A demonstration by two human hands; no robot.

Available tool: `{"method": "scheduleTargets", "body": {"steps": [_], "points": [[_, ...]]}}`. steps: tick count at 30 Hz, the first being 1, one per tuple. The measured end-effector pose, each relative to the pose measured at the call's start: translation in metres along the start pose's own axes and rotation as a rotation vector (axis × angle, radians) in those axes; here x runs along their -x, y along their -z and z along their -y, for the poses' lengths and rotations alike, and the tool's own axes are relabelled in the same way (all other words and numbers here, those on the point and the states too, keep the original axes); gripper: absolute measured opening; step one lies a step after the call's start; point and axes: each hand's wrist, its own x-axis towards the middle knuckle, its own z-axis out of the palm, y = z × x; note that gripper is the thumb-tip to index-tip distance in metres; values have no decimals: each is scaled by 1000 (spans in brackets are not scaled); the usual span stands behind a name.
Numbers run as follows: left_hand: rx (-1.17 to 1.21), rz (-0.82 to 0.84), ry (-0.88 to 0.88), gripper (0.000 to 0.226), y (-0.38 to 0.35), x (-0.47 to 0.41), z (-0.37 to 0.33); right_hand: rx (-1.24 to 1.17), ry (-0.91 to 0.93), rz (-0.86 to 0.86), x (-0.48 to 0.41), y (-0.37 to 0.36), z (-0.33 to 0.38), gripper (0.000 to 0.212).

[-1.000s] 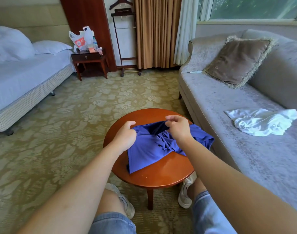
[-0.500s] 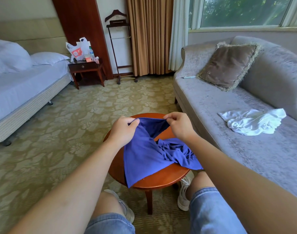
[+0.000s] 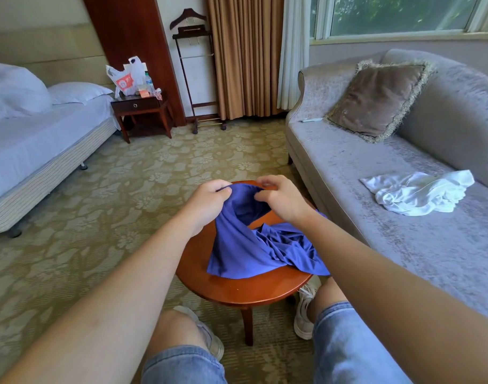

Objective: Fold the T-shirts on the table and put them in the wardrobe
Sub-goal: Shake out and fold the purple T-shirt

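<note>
Bed [image 3: 43,145] at 9 o'clock, white pillow [image 3: 79,91] at its head. Nightstand [image 3: 138,105] at 11 o'clock, drawer closed. A white plastic bag [image 3: 126,77] stands upright on it with a bottle [image 3: 149,81] just beside; bag contents can't be told. Valet stand [image 3: 194,73] at 12 o'clock, against the curtain [image 3: 242,56].

Centre: round wooden counter [image 3: 237,289]. Left hand [image 3: 206,200] is curled, pinching the upper edge of the blue T-shirt [image 3: 245,250] at 11 o'clock of the counter. Right hand [image 3: 284,200] has fingers bent, pinching the same edge at 1 o'clock. The pinched edge is lifted off the wood, opening gaping between the hands. The rest of the shirt lies crumpled on the counter, trailing to 4 o'clock over the rim.

Sofa [image 3: 348,167] at 3 o'clock: brown fringed cushion [image 3: 375,101] leaning on the backrest, white T-shirt [image 3: 420,194] unfolded and bunched on the seat, well apart from the counter.
</note>
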Motion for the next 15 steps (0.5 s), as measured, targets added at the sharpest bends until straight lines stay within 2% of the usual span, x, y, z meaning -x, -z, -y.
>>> {"method": "scheduleTargets", "body": {"steps": [2,3,6,9,15], "points": [[12,44,6,24,-1,0,0,-12,-5,67,-4,-3,1,52],[17,57,4,24,-1,0,0,5,-18,93,-6,-4,0,53],[-6,57,-12,24,-1,2,1,132,-18,137,-13,-6,1,16],[-58,39,-14,20,2,1,5,186,-11,138,-15,-4,2,24],[-57,-91,-26,22,8,-3,10,282,-78,279,-11,8,-7,25]]}}
